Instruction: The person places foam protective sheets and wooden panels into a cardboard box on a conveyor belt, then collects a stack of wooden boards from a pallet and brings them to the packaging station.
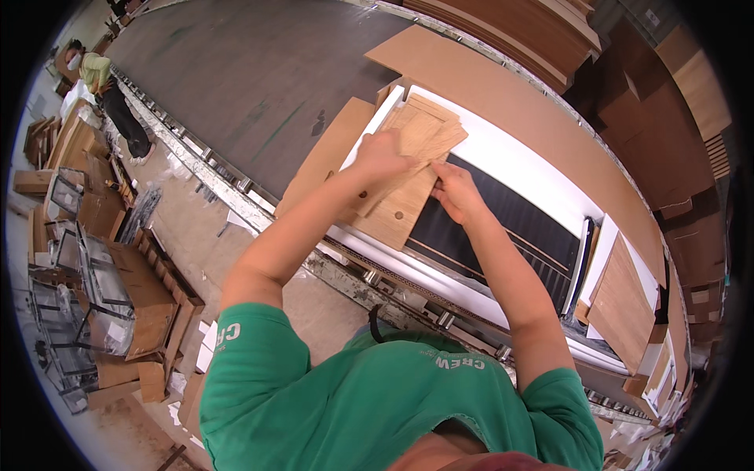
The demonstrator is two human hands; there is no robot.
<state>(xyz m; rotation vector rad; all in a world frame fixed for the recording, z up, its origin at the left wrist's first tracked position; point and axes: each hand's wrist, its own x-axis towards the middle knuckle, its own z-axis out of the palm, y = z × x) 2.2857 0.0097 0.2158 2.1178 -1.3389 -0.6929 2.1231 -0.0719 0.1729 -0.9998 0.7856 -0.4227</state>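
Wooden panels (408, 169), thin and light brown, lie in a loose, fanned stack on the white frame (518, 169) of a workbench, above a black ribbed sheet (503, 228). The left hand (382, 155) is closed over the top panel near its upper end and grasps it with the fingers curled down. The right hand (455, 191) presses its fingertips on the right edge of the stack; it seems to pinch the edge of one panel, but I cannot tell how firmly, because the palm is turned away.

What could go wrong: the panels are not squared to each other and lie at slightly different angles. If the top one is pulled while the right hand holds loosely, in my judgement the lower panels may slide toward the black sheet or off the near edge of the frame. The edges look sharp and thin, so a fingertip may be caught between two panels when they shift.

Outward from the hands, a long brown board (550, 118) lies behind the white frame, and another wooden panel (624, 290) rests at the right end of the bench. A line of metal rollers (236, 184) runs along the near side, next to a big grey surface (251, 78). The concrete floor (196, 243) holds cardboard pieces (149, 306) and wire frames (71, 259) at the left. Another person (110, 94) stands far off at the upper left. More boards (518, 31) are stacked at the top.
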